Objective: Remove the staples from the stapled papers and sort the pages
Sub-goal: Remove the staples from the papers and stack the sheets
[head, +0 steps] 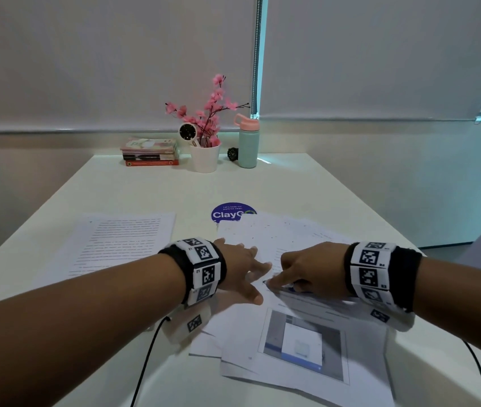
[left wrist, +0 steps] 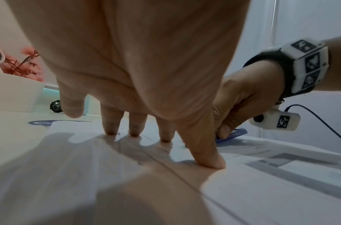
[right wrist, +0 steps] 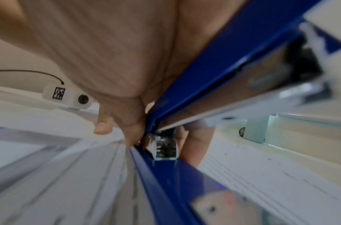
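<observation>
stapled papers (head: 306, 342) under both hands; sticker (head: 229, 213) reads "claygo"

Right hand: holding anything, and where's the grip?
The right hand grips a blue stapler around its body, nose down at the papers. The left hand only presses them.

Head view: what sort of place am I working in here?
Probably an office pantry or shared room: a white table bearing a "ClayGo" sticker about keeping pantries clean, roller blinds behind, and stacked books.
</observation>
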Tool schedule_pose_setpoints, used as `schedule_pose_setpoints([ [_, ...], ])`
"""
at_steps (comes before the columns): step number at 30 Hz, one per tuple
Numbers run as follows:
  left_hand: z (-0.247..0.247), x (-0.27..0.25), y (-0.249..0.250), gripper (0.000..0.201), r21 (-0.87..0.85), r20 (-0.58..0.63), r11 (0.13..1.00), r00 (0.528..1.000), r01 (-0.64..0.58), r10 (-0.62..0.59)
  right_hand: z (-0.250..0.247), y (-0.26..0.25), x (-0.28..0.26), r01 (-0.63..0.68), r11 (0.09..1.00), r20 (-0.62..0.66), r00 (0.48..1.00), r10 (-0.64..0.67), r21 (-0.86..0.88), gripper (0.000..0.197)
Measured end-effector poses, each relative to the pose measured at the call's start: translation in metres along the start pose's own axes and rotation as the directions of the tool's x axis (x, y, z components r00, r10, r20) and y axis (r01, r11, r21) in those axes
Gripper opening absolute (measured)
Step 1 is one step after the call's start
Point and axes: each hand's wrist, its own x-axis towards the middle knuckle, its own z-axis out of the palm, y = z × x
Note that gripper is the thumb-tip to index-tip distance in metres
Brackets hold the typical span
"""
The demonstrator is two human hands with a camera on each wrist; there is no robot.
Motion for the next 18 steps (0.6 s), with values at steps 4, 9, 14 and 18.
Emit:
schedule_pose_setpoints([
  [4,0.003,0.002,0.001,0.077,0.006,-0.003,1.000,1.000,0.003,-0.003,0.013,-0.006,0.000,0.014,1.000,-0.094,0.995,-0.015,-0.018,0.048],
  [9,0.003,0.000,0.001,0.070,-0.029,-0.009,1.000,1.000,0.011,-0.011,0.007,-0.016,0.016,0.068,0.997,-0.104,0.992,-0.072,-0.046,0.045],
  [14,0.004,0.002,-0.001,0.081,0.002,0.006,1.000,1.000,0.010,-0.010,-0.011,0.000,0.007,0.039,0.991,0.058,0.998,-0.031,-0.125,0.050],
  [18,0.004,0.003,-0.001,0.082,0.007,0.000,1.000,1.000,0.009,-0.009,-0.012,0.003,0.006,0.047,0.993,0.077,0.996,-0.038,-0.106,0.050],
])
